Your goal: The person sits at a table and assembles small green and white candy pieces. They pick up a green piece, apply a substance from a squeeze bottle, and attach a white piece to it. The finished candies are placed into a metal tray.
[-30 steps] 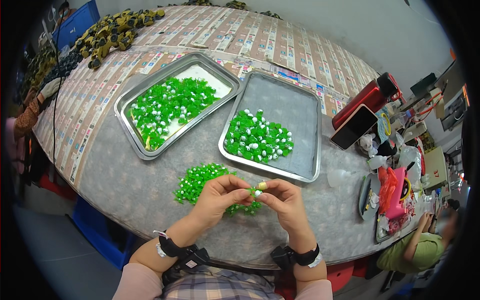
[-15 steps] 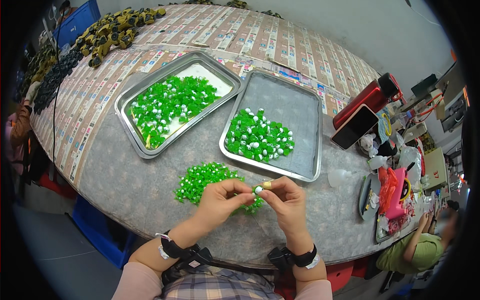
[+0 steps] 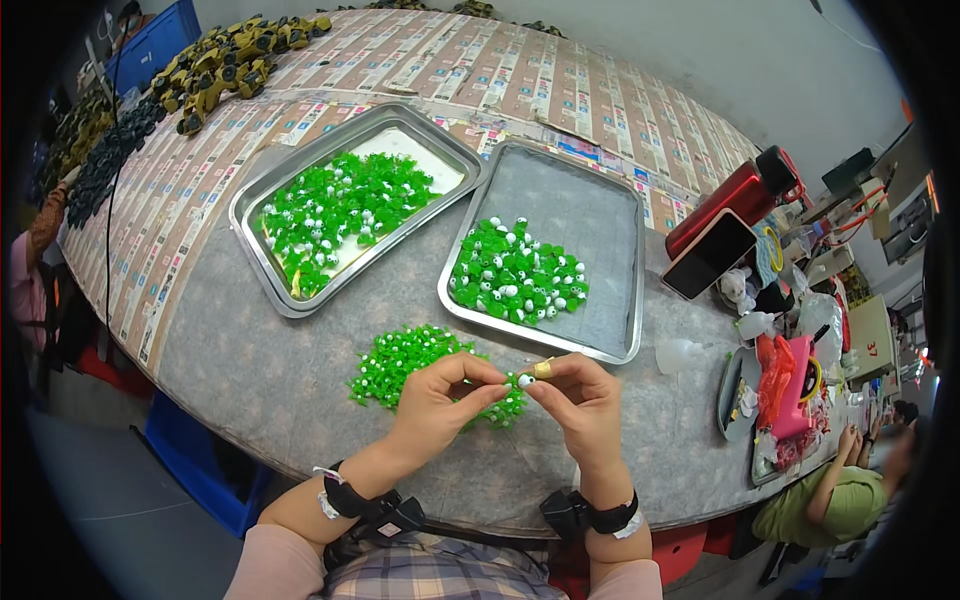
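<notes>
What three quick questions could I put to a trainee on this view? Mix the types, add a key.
1. True or false: the loose green pile lies on the grey tabletop, outside both trays.
2. Which hand wears the yellow finger wrap? A: left hand. B: right hand.
3. Fill in: the bead at the right hand's fingertips is mostly ____.

Key: 1 true; 2 B; 3 white.

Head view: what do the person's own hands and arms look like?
The right hand has a yellowish band round one finger; the left hand shows none. Each forearm wears a black strap with a dark boxy piece and whitish scraps. Pale pink sleeves end near the elbows.
</notes>
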The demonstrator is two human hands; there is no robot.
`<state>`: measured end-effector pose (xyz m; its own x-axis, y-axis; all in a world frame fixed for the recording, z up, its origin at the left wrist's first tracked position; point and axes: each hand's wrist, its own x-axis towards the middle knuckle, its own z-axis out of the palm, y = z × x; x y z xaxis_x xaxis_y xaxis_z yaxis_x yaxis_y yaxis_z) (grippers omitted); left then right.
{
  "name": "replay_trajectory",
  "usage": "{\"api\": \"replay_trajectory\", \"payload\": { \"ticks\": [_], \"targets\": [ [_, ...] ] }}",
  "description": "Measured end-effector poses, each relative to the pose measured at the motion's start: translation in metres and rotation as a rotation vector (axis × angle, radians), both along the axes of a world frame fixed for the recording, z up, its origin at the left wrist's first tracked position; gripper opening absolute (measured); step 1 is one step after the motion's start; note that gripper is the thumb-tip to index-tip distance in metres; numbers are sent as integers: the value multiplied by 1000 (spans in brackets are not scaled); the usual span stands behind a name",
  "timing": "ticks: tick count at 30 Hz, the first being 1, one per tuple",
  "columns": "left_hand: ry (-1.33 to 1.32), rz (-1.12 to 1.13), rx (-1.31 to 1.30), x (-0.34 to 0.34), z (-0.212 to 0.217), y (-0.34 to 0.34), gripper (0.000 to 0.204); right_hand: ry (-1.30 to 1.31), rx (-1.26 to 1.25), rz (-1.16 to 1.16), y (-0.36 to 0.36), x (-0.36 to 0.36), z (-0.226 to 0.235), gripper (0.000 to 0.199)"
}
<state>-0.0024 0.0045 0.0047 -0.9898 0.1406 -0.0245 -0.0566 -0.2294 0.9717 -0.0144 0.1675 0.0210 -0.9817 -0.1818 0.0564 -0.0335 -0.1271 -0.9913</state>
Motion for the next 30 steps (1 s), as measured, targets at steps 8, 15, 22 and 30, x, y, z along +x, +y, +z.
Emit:
{"api": "replay_trajectory", "payload": {
  "ticks": [8, 15, 22, 30],
  "targets": [
    [185, 55, -139, 1, -1, -2, 9, -49, -50, 11, -4, 1, 2, 12],
    [375, 157, -343, 2, 7, 0, 8, -101, -98, 13, -5, 3, -1, 9],
    [465, 154, -476, 0, 5, -1, 9, -198, -118, 32, -5, 1, -7, 10],
    [377, 72, -435, -1, 5, -2, 8, -235, -81, 175, 4, -4, -12, 23]
  ]
}}
